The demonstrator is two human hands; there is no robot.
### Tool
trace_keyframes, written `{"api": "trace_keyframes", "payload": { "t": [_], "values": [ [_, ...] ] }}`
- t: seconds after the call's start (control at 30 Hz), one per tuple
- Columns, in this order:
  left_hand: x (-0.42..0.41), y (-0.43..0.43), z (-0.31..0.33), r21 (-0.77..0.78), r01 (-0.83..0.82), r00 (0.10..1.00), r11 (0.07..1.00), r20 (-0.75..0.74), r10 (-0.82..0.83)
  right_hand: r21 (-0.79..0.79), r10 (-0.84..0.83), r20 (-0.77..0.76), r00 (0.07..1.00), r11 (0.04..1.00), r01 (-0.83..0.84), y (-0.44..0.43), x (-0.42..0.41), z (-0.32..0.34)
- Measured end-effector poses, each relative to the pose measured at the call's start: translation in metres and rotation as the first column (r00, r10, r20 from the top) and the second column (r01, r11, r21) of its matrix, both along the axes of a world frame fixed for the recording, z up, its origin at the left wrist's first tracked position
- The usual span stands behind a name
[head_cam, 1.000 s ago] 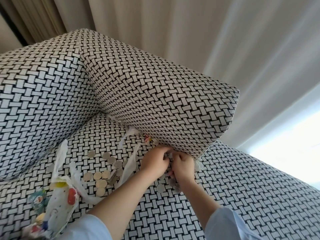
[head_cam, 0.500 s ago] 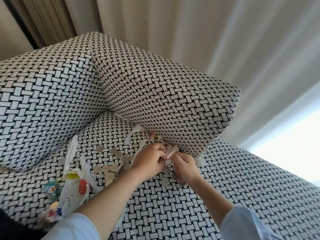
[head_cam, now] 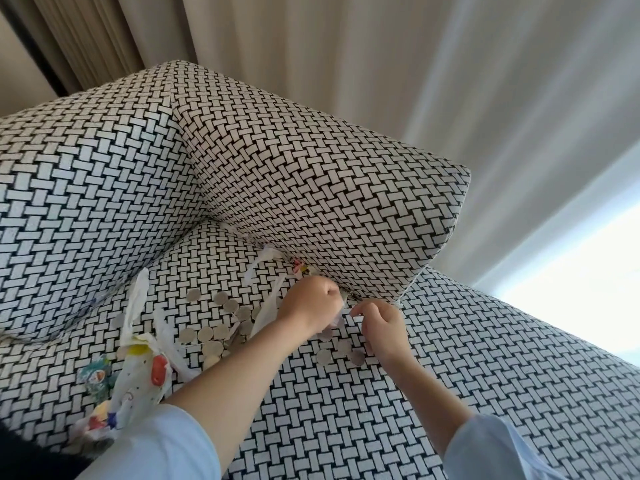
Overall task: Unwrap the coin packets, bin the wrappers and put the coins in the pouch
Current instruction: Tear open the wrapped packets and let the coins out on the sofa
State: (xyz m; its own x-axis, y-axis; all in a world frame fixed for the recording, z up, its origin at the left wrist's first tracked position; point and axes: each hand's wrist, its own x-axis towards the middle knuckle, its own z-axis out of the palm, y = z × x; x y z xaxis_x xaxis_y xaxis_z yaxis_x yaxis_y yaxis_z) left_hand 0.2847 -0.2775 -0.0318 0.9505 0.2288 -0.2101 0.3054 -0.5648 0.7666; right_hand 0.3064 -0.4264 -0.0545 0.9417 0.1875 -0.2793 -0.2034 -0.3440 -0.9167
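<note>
On my feed the black-and-white woven sofa seat point(head_cam: 346, 427) carries a loose scatter of silver coins point(head_cam: 207, 336), several torn white wrappers point(head_cam: 133, 306) and, towards its left edge, what looks like a colourful printed pouch point(head_cam: 138, 386).

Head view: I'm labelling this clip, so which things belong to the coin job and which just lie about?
Job: left hand, right hand, coin packet between them, loose coins, torn wrappers, printed pouch.
Lying about: patterned sofa, curtain.
</note>
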Motion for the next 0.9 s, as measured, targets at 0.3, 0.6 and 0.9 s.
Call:
{"api": "trace_keyframes", "payload": {
  "t": [0.3,0.6,0.9],
  "values": [
    [-0.008,-0.013,-0.006,-0.223,0.007,0.902,0.975,-0.419,-0.103,-0.104,0.04,-0.096,0.995,0.993,-0.05,0.012,0.012,-0.006],
    [-0.019,0.004,0.018,-0.419,0.289,0.569,0.861,-0.648,-0.507,-0.415,0.364,0.021,0.931,0.85,-0.323,0.02,0.013,-0.004],
    [-0.017,0.011,0.016,-0.018,-0.006,0.965,1.0,-0.264,0.001,-0.288,0.397,-0.04,0.917,0.874,-0.391,-0.002,0.014,0.01]
  ]
}}
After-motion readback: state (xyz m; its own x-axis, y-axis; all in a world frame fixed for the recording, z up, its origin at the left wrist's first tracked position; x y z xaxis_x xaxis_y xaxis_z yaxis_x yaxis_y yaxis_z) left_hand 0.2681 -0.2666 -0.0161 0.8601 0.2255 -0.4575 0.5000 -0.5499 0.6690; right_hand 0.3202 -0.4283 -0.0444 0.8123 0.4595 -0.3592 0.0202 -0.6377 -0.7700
